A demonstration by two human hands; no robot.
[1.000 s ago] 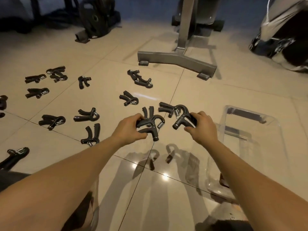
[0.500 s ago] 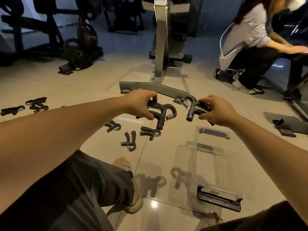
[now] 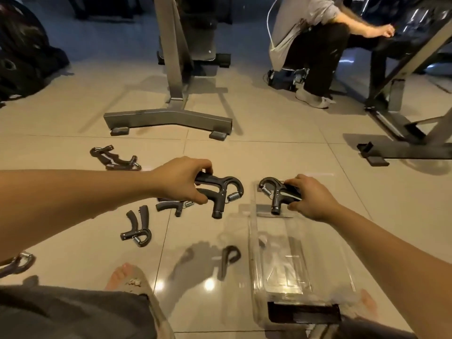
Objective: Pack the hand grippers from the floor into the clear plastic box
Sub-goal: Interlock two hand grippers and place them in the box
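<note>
Both hands loaded at the clear plastic box (image 3: 276, 241).
L hand (image 3: 178, 182) fingers curled round black gripper (image 3: 221, 192), just left of box; R hand (image 3: 310, 199) pinches second gripper (image 3: 275, 193) over box's far end. Loose grippers (image 3: 137, 228) on floor (image 3: 269, 152), near left.

A grey stand (image 3: 168, 118) sits at 12 o'clock. At 1 o'clock a person (image 3: 305, 33) crouches beside a dark machine frame (image 3: 401, 99). Weight plates (image 3: 17, 57) lie at 10 o'clock. My sandalled foot (image 3: 127, 280) shows at 7 o'clock.
</note>
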